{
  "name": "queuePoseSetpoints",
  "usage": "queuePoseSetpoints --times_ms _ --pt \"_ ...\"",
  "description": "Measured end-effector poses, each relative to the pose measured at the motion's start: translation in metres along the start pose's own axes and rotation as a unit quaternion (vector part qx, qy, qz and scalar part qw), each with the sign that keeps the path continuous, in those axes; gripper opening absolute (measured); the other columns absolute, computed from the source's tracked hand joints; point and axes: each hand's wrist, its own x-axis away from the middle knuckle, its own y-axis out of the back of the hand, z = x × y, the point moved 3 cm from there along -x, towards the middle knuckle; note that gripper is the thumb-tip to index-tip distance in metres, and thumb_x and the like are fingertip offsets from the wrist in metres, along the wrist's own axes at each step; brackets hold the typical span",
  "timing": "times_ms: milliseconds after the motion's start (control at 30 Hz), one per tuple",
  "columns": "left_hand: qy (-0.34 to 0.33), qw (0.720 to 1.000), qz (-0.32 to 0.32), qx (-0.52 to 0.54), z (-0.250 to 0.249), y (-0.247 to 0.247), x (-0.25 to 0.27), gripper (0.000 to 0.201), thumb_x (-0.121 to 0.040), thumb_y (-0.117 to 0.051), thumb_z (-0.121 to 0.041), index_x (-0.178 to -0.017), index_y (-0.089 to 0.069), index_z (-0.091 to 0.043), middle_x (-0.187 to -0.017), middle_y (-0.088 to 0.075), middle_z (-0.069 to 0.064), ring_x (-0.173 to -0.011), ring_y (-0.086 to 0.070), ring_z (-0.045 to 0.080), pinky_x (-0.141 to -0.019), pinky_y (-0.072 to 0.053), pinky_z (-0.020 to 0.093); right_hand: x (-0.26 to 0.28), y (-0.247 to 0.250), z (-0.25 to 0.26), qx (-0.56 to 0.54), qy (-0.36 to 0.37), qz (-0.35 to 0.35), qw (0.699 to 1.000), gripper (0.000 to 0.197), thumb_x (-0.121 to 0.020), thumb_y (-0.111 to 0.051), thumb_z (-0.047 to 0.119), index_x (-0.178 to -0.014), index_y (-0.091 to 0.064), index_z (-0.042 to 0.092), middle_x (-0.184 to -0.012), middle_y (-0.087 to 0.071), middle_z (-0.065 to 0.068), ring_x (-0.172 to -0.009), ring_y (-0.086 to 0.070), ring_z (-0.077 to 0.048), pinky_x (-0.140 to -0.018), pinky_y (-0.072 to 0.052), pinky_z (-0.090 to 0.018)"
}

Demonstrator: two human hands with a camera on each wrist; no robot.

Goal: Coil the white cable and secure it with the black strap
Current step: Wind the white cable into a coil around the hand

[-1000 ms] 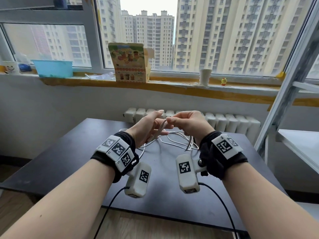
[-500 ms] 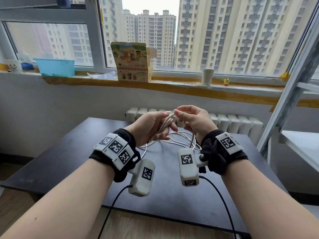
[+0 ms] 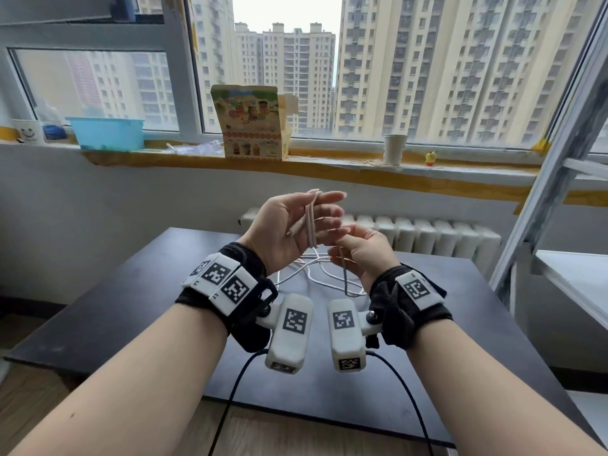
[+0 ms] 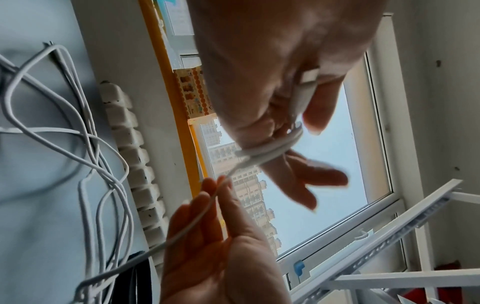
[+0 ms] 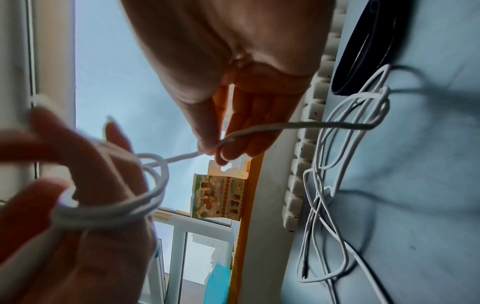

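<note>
- White cable (image 3: pixel 311 222) is wound in loops around extended fingers of left hand (image 3: pixel 289 232), raised above table (image 3: pixel 131 291).
- Trailing strand is pinched by right hand (image 3: pixel 362 255); slack lies on table.
- Black strap (image 5: pixel 363 47) lies beside slack.

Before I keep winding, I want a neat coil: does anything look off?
Yes. Most of the white cable lies in loose, crossing loops on the black table; only a few turns sit around the left hand.

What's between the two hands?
A short taut run of white cable, from the loops round the left hand to the right hand's pinch; right wrist view.
</note>
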Motion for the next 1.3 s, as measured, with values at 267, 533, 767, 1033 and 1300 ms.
queuePoseSetpoints --times_ms 267,533,767,1033,1300 --pt "-0.073 0.994 -0.075 -0.017 -0.003 0.000 -0.003 0.046 -0.089 -0.034 0.011 -0.134 -0.036 0.000 -0.124 -0.061 0.016 -0.117 -0.057 0.029 -0.104 -0.041 0.048 0.018 -0.019 -0.001 0.078 -0.001 0.103 0.992 0.003 -0.084 -0.064 0.010 -0.082 -0.066 0.007 -0.067 -0.065 -0.008 -0.047 -0.053 -0.013 -0.051 -0.049 -0.021" --pt "-0.056 0.986 -0.139 -0.076 0.001 0.016 -0.001 0.059 -0.087 -0.034 0.013 -0.143 -0.027 -0.003 -0.121 -0.063 0.006 -0.124 -0.052 0.023 -0.109 -0.034 0.043 0.025 -0.020 -0.005 0.159 -0.013 0.128 0.979 0.022 -0.085 -0.064 0.014 -0.102 -0.069 0.001 -0.060 -0.059 -0.008 -0.036 -0.037 -0.008 -0.037 -0.032 -0.016" --pt "-0.024 0.976 -0.166 -0.139 0.008 0.024 -0.003 0.047 -0.094 -0.035 -0.013 -0.140 -0.035 -0.005 -0.115 -0.064 0.000 -0.123 -0.049 0.020 -0.115 -0.022 0.043 0.027 -0.018 0.003 0.239 -0.009 0.144 0.960 0.018 -0.080 -0.069 0.017 -0.089 -0.072 0.001 -0.054 -0.053 -0.005 -0.034 -0.032 -0.006 -0.034 -0.025 -0.015" --pt "0.049 0.962 -0.129 -0.237 0.017 0.029 -0.009 0.088 -0.088 -0.013 -0.068 -0.143 -0.032 -0.002 -0.139 -0.049 0.013 -0.129 -0.045 0.024 -0.113 -0.029 0.040 0.024 -0.012 0.027 0.287 0.028 0.139 0.947 0.007 -0.072 -0.073 0.005 -0.079 -0.073 0.002 -0.049 -0.057 0.003 -0.038 -0.040 -0.003 -0.039 -0.030 -0.013" --pt "0.105 0.938 -0.059 -0.325 0.032 0.032 -0.008 0.101 -0.075 0.008 -0.077 -0.132 -0.052 -0.019 -0.140 -0.050 0.012 -0.128 -0.046 0.025 -0.116 -0.019 0.049 0.017 -0.015 0.050 0.247 0.085 0.124 0.957 0.008 -0.072 -0.071 0.003 -0.078 -0.073 0.008 -0.049 -0.062 0.008 -0.044 -0.048 -0.001 -0.044 -0.035 -0.014"
